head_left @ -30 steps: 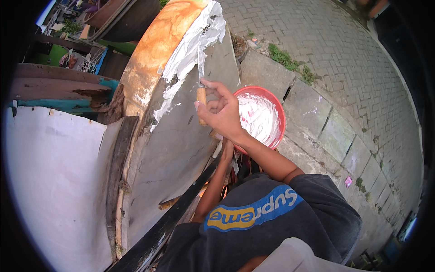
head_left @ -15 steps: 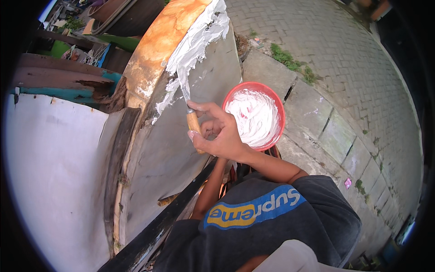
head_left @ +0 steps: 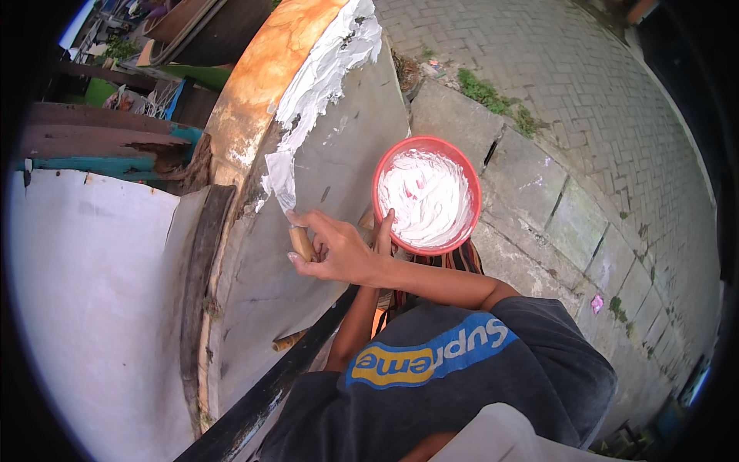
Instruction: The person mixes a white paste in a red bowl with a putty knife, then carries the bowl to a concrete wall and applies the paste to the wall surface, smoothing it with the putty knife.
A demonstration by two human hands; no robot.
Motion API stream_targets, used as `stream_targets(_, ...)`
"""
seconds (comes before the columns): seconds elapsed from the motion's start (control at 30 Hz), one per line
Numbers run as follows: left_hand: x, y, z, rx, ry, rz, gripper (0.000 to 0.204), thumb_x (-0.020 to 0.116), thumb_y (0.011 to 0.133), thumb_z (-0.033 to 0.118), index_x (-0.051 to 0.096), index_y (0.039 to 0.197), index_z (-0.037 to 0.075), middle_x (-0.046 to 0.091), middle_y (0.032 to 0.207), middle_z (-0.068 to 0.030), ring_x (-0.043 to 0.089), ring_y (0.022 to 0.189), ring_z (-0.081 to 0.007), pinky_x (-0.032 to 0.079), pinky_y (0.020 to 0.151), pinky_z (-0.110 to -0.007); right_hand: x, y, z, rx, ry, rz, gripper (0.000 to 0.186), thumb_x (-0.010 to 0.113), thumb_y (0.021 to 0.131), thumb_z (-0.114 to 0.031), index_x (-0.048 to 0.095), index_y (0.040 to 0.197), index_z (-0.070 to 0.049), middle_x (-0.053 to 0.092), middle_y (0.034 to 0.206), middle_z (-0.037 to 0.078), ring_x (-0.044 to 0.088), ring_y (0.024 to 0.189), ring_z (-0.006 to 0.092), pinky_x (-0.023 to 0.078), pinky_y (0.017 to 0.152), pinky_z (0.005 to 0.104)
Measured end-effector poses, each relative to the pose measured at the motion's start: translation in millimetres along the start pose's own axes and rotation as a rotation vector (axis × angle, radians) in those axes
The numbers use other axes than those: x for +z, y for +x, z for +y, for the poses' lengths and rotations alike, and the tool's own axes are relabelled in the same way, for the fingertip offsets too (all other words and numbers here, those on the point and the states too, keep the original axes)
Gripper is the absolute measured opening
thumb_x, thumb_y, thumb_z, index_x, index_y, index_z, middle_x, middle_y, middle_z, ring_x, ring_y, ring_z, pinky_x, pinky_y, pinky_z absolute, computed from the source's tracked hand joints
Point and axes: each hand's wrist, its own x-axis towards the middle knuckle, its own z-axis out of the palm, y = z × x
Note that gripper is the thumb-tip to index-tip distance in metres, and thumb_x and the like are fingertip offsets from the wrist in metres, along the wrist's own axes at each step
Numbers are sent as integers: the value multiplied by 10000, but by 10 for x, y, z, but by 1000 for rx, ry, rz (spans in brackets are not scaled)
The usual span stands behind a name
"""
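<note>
My right hand (head_left: 332, 248) is closed on the wooden handle (head_left: 301, 240) of a putty knife, whose white-smeared blade (head_left: 280, 179) lies against the lower end of a ragged band of white paste (head_left: 323, 69) along the edge of a grey curved wall (head_left: 346, 131). My left hand (head_left: 384, 231), partly behind my right forearm, grips the left side of a red bowl (head_left: 475, 196) of white paste (head_left: 427, 200), its thumb at the rim.
An orange-stained ledge (head_left: 258, 65) tops the wall. At left are a pale sheet (head_left: 96, 277), weathered boards (head_left: 100, 135) and clutter. A dark bar (head_left: 254, 400) runs diagonally below. Concrete slabs (head_left: 570, 215), weeds (head_left: 481, 92) and paving (head_left: 585, 85) lie right.
My right hand and the knife have moved down and leftward, the blade now lower on the paste band. The bowl is slightly higher in view, with more of my left hand visible.
</note>
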Motion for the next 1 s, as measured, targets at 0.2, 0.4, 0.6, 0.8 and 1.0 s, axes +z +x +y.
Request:
stream_targets(0.2,-639,747,-876,-129,-105,78,576,645,931,466,489,1293,46,509,959,-25,448,731,-111,323,584,-290,-302,118,-182,15,60,172,588,774,767,-107,557,1305,-10,664,983,138,618,495,156,464,463,279)
stream_targets(0.4,-765,1083,-1225,65,25,138,554,655,925,466,538,1271,48,565,826,10,503,578,-84,368,458,-270,-196,255,-115,21,19,122,580,756,778,-117,552,1311,-16,658,940,125,625,527,156,481,493,291)
stream_targets(0.6,-196,131,-325,135,-84,70,616,580,962,437,441,1407,35,575,1121,-50,564,965,-117,456,793,-262,-589,-2,-233,92,-48,70,532,644,860,-37,484,1368,-22,660,974,110,627,615,80,527,578,238)
stream_targets(0.8,-138,78,-108,45,49,-52,601,574,923,474,479,1346,58,579,898,-8,510,632,-50,319,452,-213,-1246,213,254,262,262,324,360,437,1001,-73,464,1354,-7,637,995,103,536,589,69,452,519,213)
stream_targets(1.0,-296,248,-292,32,5,-3,646,583,919,454,454,1377,17,593,1108,-79,552,885,-142,418,718,-284,-1632,390,141,358,-23,257,296,547,967,-126,589,1228,5,629,759,21,456,508,19,355,438,190)
